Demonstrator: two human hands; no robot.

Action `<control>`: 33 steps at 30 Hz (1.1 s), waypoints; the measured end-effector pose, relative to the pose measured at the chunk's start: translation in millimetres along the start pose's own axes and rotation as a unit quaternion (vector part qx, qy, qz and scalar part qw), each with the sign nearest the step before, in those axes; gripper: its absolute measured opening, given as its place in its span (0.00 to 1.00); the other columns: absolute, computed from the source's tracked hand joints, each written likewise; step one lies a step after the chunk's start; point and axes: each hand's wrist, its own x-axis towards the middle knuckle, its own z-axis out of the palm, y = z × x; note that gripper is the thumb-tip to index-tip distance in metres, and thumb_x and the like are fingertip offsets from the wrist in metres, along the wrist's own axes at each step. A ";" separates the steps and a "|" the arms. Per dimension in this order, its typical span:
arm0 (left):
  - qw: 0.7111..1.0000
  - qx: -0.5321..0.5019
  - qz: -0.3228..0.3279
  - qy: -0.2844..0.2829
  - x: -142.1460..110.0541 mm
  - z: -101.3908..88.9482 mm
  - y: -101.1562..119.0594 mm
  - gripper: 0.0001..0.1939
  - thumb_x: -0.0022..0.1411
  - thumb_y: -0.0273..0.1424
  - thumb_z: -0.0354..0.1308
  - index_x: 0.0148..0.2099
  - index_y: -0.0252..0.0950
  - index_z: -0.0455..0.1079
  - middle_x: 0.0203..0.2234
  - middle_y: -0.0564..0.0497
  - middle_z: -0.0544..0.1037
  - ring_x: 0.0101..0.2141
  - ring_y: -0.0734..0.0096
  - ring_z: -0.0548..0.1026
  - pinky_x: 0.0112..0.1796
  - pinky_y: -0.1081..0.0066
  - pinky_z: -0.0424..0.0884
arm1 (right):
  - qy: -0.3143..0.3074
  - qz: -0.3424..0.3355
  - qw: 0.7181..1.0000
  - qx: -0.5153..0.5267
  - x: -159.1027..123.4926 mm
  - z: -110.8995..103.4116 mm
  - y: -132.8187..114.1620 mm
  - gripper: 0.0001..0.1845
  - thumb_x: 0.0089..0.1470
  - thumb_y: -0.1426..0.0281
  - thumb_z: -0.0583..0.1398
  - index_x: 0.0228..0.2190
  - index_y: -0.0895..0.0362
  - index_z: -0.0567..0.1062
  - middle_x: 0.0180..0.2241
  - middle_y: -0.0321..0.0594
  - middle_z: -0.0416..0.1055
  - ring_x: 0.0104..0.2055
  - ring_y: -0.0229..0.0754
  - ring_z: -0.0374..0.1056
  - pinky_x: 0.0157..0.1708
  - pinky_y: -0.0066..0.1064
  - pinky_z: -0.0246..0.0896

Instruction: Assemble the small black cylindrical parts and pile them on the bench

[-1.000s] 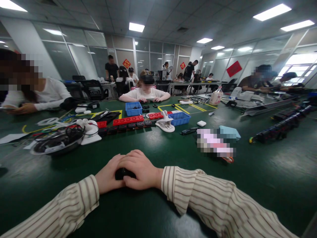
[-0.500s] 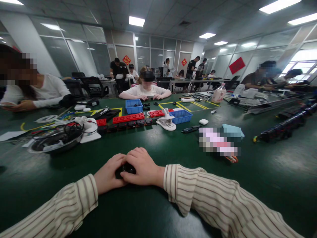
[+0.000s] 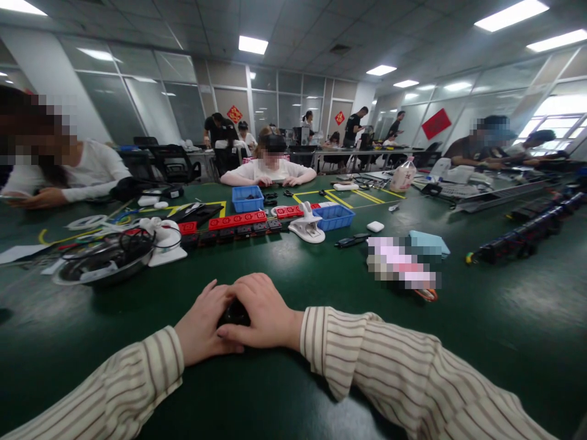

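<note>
Between my two hands, low over the green table, is a small glossy black rounded object, mostly covered by fingers, so its kind cannot be made out. My left hand is curled around its left side. From the right, my right hand wraps over the top of it, with the thumb across the front and the fingers meeting those of the left hand.
Beyond my hands lie a metal bowl of cables, a white clip stand, red sockets and two blue bins. At right are a blurred pink item and a black cable bundle. A person sits opposite.
My right thumb has shifted a little left and down across the front of the black object, and the left fingers have moved slightly. Both hands stay around it in nearly the same place.
</note>
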 end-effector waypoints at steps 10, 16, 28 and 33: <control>0.995 -0.094 -0.002 -0.020 5.8 -5.8 -0.4 0.17 0.45 0.31 0.57 0.42 0.37 0.67 0.41 0.48 0.72 0.45 0.56 0.69 0.53 0.54 0.60 | -0.055 -0.036 0.998 -0.001 2.0 0.9 2.0 0.10 0.47 0.66 0.58 0.33 0.57 0.67 0.36 0.39 0.69 0.39 0.41 0.60 0.41 0.34 0.52; 0.992 -0.118 0.027 -0.038 7.1 -5.8 -3.1 0.23 0.45 0.30 0.60 0.47 0.37 0.66 0.46 0.48 0.70 0.49 0.56 0.66 0.53 0.59 0.61 | -0.060 -0.151 0.986 0.041 -0.6 -1.3 -0.1 0.06 0.47 0.71 0.55 0.31 0.56 0.68 0.36 0.35 0.71 0.46 0.39 0.61 0.54 0.35 0.45; 0.998 -0.069 -0.012 -0.001 3.4 -5.2 3.4 0.33 0.43 0.41 0.66 0.51 0.36 0.62 0.46 0.44 0.70 0.49 0.51 0.66 0.56 0.43 0.47 | -0.023 0.062 0.998 -0.018 -0.4 2.4 1.6 0.25 0.47 0.48 0.59 0.33 0.58 0.67 0.31 0.39 0.65 0.35 0.41 0.58 0.37 0.34 0.53; 0.993 -0.116 -0.005 -0.030 7.1 -11.0 3.6 0.17 0.46 0.32 0.61 0.42 0.37 0.68 0.41 0.47 0.71 0.44 0.57 0.68 0.49 0.57 0.64 | -0.051 0.018 0.999 -0.009 1.2 2.5 1.0 0.14 0.49 0.60 0.59 0.32 0.57 0.69 0.33 0.38 0.66 0.36 0.40 0.59 0.37 0.33 0.52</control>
